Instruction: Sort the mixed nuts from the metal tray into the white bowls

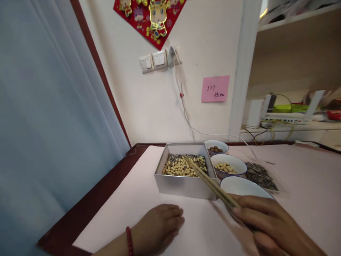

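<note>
Pink-covered table (133, 199) by white wall | right hand (269, 222), 5 o'clock, fingers pinching chopsticks (210, 183), tips over mixed nuts in grey tray (183, 186) at 12 | likely light, stiff, slippery; grip upper third | left hand (160, 224) flat, fingers loosely together, holding nothing.
</note>
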A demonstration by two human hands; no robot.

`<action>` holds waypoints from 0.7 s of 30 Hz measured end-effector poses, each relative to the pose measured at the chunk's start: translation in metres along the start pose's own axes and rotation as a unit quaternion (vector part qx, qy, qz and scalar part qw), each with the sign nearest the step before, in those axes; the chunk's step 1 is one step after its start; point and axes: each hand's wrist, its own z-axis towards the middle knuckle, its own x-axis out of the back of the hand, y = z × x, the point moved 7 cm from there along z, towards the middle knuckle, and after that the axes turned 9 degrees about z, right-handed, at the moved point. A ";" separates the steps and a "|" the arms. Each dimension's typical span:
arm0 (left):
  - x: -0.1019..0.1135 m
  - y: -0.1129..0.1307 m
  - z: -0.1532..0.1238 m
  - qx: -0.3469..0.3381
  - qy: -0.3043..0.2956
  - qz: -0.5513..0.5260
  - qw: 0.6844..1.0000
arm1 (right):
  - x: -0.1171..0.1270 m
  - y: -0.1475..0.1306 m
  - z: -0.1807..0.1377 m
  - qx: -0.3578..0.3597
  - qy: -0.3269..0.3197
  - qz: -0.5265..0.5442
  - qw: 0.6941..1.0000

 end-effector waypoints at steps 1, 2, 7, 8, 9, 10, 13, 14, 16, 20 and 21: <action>0.002 -0.005 -0.009 0.034 -0.015 -0.017 0.999 | -0.011 -0.001 -0.001 -0.011 0.006 0.021 1.000; 0.003 -0.009 -0.019 0.066 -0.025 -0.031 0.997 | -0.022 -0.003 -0.003 -0.012 0.013 0.042 0.999; -0.002 -0.029 -0.066 0.173 -0.035 -0.061 0.982 | -0.068 -0.001 -0.027 0.036 -0.026 0.050 0.998; -0.003 -0.031 -0.072 0.184 -0.037 -0.065 0.980 | -0.072 0.000 -0.031 0.051 -0.041 0.041 0.997; -0.003 -0.033 -0.075 0.192 -0.037 -0.068 0.978 | -0.074 0.001 -0.034 0.063 -0.050 0.035 0.996; -0.003 -0.034 -0.077 0.197 -0.038 -0.071 0.977 | -0.075 0.002 -0.036 0.072 -0.051 0.031 0.996; 0.001 -0.033 -0.074 0.203 -0.028 -0.074 0.976 | -0.074 -0.002 -0.037 0.090 -0.030 0.018 0.995; 0.003 -0.032 -0.071 0.202 -0.020 -0.073 0.976 | -0.075 -0.005 -0.038 0.096 -0.026 0.014 0.995; 0.010 -0.030 -0.065 0.199 0.007 -0.063 0.978 | -0.080 -0.010 -0.039 0.106 -0.018 0.008 0.994; 0.034 -0.026 -0.058 0.187 0.124 -0.001 0.974 | -0.090 -0.010 -0.047 0.117 0.003 0.002 0.993; 0.041 -0.027 -0.058 0.190 0.162 0.014 0.968 | -0.092 -0.009 -0.048 0.116 0.002 0.000 0.993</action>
